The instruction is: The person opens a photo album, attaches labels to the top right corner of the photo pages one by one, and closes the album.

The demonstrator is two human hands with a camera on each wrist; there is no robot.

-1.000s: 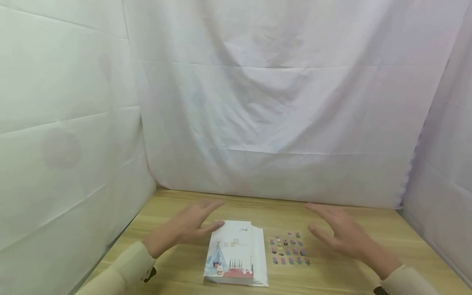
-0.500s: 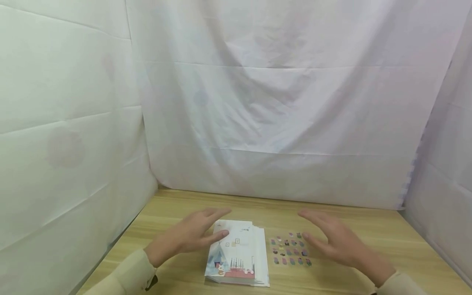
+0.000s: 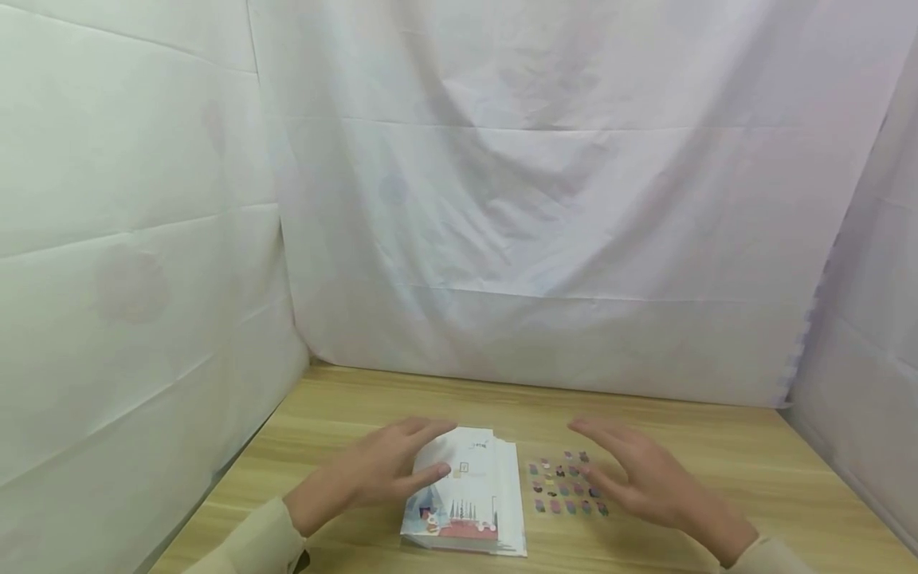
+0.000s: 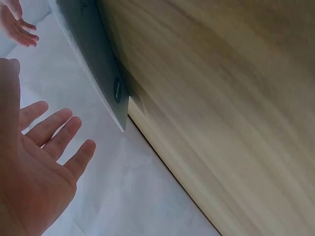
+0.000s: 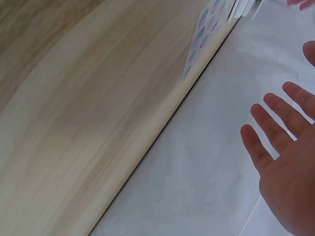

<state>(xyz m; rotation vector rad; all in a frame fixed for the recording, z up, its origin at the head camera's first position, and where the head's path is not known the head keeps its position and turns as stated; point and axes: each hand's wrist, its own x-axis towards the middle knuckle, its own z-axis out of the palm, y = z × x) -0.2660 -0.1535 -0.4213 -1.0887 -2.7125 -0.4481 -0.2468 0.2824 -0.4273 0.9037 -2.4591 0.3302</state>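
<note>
A thick white book (image 3: 469, 498), with a tent and small trees printed on its cover, lies on the table on top of further white booklets or sheets (image 3: 512, 510). Right of it is a flat sheet of small colourful stickers (image 3: 570, 489). My left hand (image 3: 380, 470) hovers over the book's left side, fingers spread and holding nothing; the left wrist view has this hand (image 4: 44, 167) apart from the book (image 4: 91, 54). Above the sticker sheet's right edge hovers my right hand (image 3: 645, 482), also holding nothing. The right wrist view has its fingers extended, away from the sticker sheet (image 5: 203, 37).
The wood-grain table (image 3: 344, 399) ends at a white cloth (image 3: 531, 335) hanging behind it. More white cloth (image 3: 143, 319) hangs along the left side, and another stands on the right (image 3: 868, 319).
Both hands have drifted toward each other and a little nearer to my body. The book and sticker sheet stay in place on the table; the head view has shifted slightly.
</note>
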